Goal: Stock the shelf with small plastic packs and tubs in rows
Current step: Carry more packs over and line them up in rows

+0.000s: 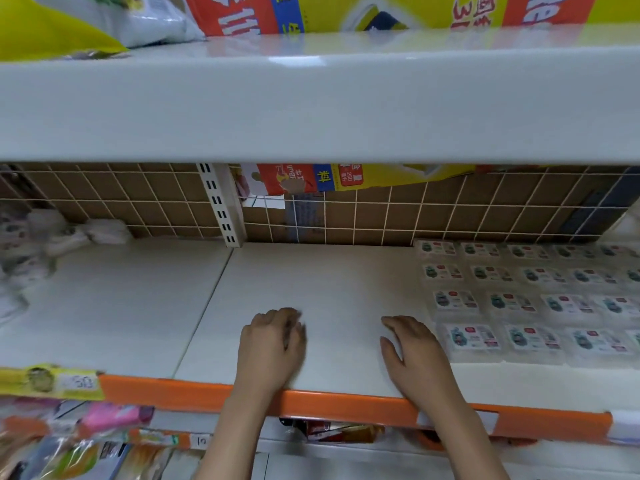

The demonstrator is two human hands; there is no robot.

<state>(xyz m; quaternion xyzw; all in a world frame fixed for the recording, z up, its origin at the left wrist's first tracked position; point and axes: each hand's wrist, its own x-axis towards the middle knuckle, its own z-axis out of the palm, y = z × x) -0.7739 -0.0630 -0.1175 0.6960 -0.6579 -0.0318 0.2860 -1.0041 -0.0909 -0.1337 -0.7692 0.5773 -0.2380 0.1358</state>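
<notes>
Both my hands reach over the orange front rail onto the white shelf board (339, 278). My left hand (272, 344) hovers or rests palm down with its fingers loosely curled and blurred, holding nothing. My right hand (414, 349) lies palm down with relaxed fingers, empty, just left of the packs. Several small clear plastic packs (526, 299) with green and red labels lie flat in neat rows on the right part of the shelf, from the back mesh to near the front.
An upper shelf (311, 105) overhangs close above, carrying large yellow and orange bags. A wire mesh backs the shelf. Blurred white packs (41, 244) sit at the far left. The orange rail (346, 403) edges the front, with bagged goods (86, 441) on the shelf below.
</notes>
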